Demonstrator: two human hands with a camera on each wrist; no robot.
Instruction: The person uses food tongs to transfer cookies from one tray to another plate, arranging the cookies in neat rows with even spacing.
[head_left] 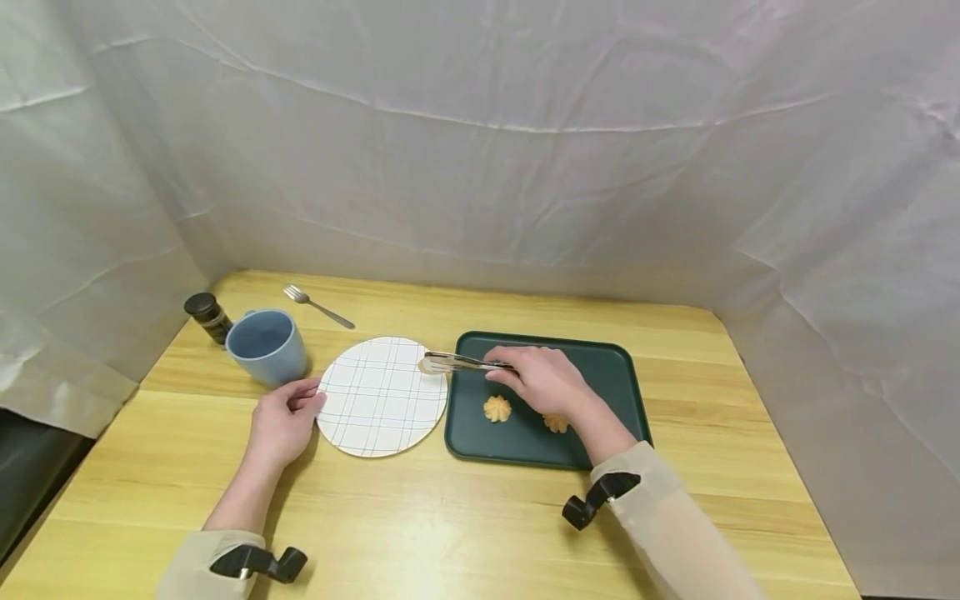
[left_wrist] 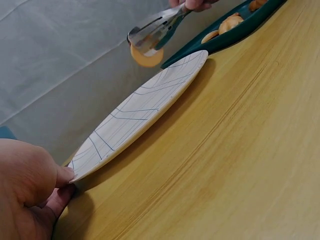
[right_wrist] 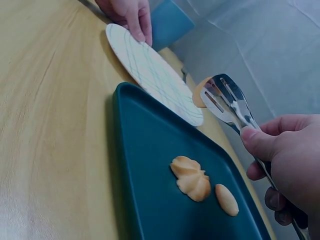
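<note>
White round plate (head_left: 382, 396), thin blue check lines, tan edge, was pinched at its left rim by left hand (head_left: 285, 421), between thumb and fingers. Slotted shiny metal tongs (head_left: 465, 362) were gripped in right hand (head_left: 542, 379), fingers clamped round them; a flat-sided round cookie (left_wrist: 146, 59) was held in their ends, raised near the plate's right edge. Right of plate: dark green rectangular tray (head_left: 603, 367), ridged petal-shaped cookies (head_left: 497, 408) on it. Left of plate: smooth blue mug (head_left: 281, 362), black-lidded jar (head_left: 210, 317). Behind plate: metal fork (head_left: 318, 310).
</note>
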